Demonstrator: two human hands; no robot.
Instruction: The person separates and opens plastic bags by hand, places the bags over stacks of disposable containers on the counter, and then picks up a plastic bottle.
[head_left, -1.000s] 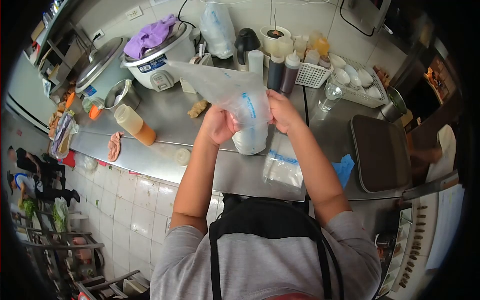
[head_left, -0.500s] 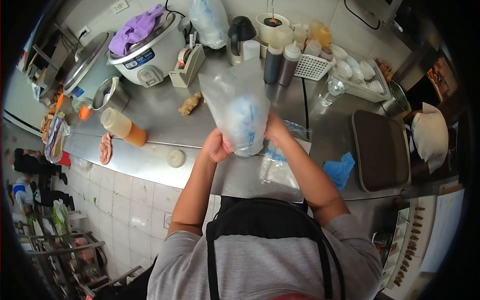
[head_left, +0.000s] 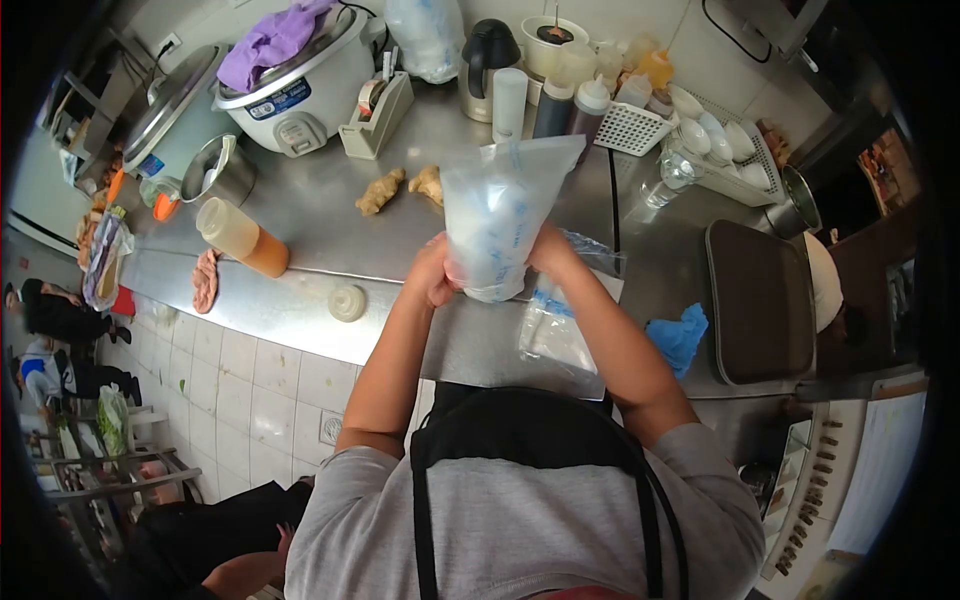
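A clear plastic bag [head_left: 497, 215] with blue print stands upright above the steel counter, its top flaring up and to the right. Whitish, blue-marked contents show cloudily through it; I cannot make out what they are. My left hand [head_left: 435, 272] closes on its lower left side, and my right hand [head_left: 545, 250] grips the right side, fingers partly hidden behind the plastic. Below my right forearm lies a flat packet of plastic bags [head_left: 558, 325]. Two pieces of ginger root [head_left: 381, 192] rest on the counter beyond my left hand.
A squeeze bottle of orange liquid [head_left: 243, 238], a pinkish cloth [head_left: 205, 282] and a bottle cap [head_left: 347, 303] lie to the left. At right are a blue cloth [head_left: 678, 338] and a brown tray [head_left: 762, 302]. A rice cooker [head_left: 300, 100] and tape dispenser [head_left: 378, 115] stand behind.
The bag's top has swung to the right and narrowed, uncovering more of the second ginger piece. Another person's arm and dark clothing have come into view at lower left.
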